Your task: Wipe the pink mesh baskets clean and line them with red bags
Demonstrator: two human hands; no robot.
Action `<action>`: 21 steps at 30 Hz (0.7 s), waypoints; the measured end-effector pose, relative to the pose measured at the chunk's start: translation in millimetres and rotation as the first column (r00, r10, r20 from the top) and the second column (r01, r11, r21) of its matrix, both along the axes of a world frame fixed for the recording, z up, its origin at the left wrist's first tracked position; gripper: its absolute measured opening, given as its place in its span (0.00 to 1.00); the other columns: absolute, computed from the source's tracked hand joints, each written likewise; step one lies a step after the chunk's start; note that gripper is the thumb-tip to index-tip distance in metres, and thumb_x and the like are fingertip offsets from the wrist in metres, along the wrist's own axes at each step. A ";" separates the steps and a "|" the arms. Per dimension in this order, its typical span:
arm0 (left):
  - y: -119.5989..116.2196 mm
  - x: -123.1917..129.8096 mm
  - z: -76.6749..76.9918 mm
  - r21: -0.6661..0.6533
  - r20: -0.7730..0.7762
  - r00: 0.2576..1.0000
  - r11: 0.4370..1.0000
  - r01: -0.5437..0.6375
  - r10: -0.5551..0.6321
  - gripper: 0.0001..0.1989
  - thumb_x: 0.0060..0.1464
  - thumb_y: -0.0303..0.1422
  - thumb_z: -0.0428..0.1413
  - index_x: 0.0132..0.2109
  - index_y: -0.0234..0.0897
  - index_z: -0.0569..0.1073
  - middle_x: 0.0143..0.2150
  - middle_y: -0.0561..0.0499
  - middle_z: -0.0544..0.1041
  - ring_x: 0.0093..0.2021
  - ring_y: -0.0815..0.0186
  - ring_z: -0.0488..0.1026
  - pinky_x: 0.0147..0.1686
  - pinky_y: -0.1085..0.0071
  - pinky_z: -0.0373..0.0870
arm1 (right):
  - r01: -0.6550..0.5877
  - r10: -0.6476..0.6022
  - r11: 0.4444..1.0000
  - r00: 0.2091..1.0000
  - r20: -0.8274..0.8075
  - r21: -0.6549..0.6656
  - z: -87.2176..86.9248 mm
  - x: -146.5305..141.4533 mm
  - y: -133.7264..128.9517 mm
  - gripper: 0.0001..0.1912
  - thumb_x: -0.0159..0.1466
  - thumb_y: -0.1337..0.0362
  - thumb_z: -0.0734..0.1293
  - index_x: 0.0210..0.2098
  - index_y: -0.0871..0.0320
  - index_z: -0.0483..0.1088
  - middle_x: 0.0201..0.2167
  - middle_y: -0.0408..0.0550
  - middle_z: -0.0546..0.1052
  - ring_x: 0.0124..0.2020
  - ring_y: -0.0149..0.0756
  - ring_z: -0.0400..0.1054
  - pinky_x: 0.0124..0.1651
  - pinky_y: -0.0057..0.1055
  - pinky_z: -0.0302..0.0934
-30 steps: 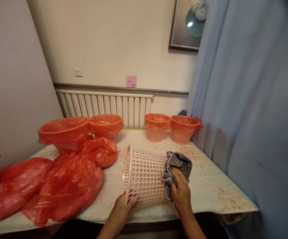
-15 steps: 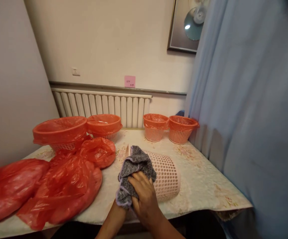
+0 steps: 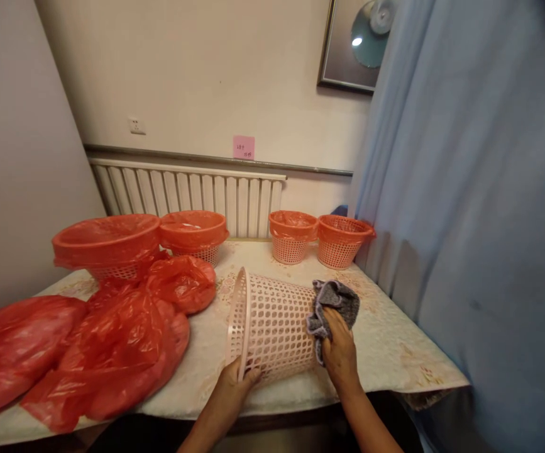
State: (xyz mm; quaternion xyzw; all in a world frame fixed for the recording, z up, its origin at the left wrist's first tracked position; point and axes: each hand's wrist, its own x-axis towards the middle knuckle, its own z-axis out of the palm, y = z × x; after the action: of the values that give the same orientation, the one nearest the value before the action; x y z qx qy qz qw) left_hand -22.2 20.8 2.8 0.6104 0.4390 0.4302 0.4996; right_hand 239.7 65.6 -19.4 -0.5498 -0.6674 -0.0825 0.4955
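A pale pink perforated basket (image 3: 279, 324) lies on its side on the table, its open mouth facing left. My left hand (image 3: 234, 384) grips the lower part of its rim, the thumb on the outside. At the basket's base end, my right hand (image 3: 341, 346) holds a grey cloth (image 3: 341, 303) with a purple edge. The cloth is bunched against the base, and my fingers are pressed on it.
Red plastic bags (image 3: 116, 352) fill the table's left side. Behind them stand two red-lined baskets (image 3: 107, 242); two smaller lined baskets (image 3: 293, 236) stand at the back right. A blue curtain (image 3: 479, 220) hangs at the right.
My right hand has moved the cloth rightward from near the basket's rim to its base. My left hand, hidden behind the cloth before, now shows on the rim.
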 end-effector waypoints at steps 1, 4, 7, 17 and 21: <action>0.1 0.9 -1.3 0.005 -0.003 1.000 1.000 -0.003 0.003 0.18 0.53 0.39 0.55 0.47 0.32 0.75 0.47 0.43 0.79 0.49 0.53 0.73 0.54 0.60 0.66 | 0.010 -0.009 1.000 1.000 -0.029 0.028 -5.2 5.1 -1.0 0.31 0.53 0.76 0.54 0.56 0.59 0.65 0.56 0.53 0.68 0.60 0.43 0.58 0.61 0.49 0.52; 2.3 1.9 -7.6 0.014 0.012 1.000 1.000 -0.013 0.012 0.19 0.53 0.40 0.55 0.47 0.32 0.75 0.49 0.42 0.79 0.50 0.53 0.73 0.55 0.57 0.65 | 0.031 -0.022 0.997 0.994 -0.110 0.076 -15.2 5.3 -7.3 0.29 0.55 0.75 0.54 0.55 0.61 0.66 0.55 0.54 0.69 0.59 0.43 0.59 0.60 0.49 0.54; 5.3 1.2 -13.1 0.002 0.032 0.999 1.000 -0.008 0.008 0.19 0.52 0.40 0.55 0.48 0.33 0.75 0.49 0.43 0.79 0.51 0.53 0.73 0.56 0.57 0.64 | 0.032 -0.021 0.998 0.985 -0.172 0.062 -15.9 -13.8 -17.0 0.27 0.57 0.73 0.55 0.55 0.59 0.66 0.54 0.53 0.69 0.58 0.42 0.60 0.60 0.49 0.55; 10.0 2.7 -0.7 0.083 0.055 0.993 0.991 0.101 -0.106 0.21 0.56 0.41 0.54 0.52 0.34 0.74 0.51 0.45 0.77 0.52 0.54 0.71 0.56 0.60 0.63 | -0.360 0.357 0.930 0.932 0.059 0.078 17.3 -92.9 -45.6 0.31 0.54 0.76 0.56 0.57 0.54 0.64 0.55 0.47 0.70 0.60 0.40 0.60 0.60 0.43 0.57; 6.9 -7.4 3.5 0.108 -0.003 0.965 0.959 0.261 -0.262 0.22 0.53 0.34 0.57 0.55 0.38 0.71 0.55 0.50 0.75 0.52 0.56 0.70 0.58 0.61 0.61 | -0.360 0.349 0.927 0.930 0.111 0.102 18.9 -96.4 -41.8 0.32 0.53 0.76 0.56 0.56 0.54 0.64 0.55 0.47 0.70 0.59 0.39 0.61 0.59 0.41 0.58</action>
State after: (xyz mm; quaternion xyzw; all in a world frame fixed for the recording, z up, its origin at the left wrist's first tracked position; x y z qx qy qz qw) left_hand -29.6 27.7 6.3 0.6866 0.3278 0.3869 0.5210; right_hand 143.4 23.8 -0.5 -0.3849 -0.7714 -0.0565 0.5035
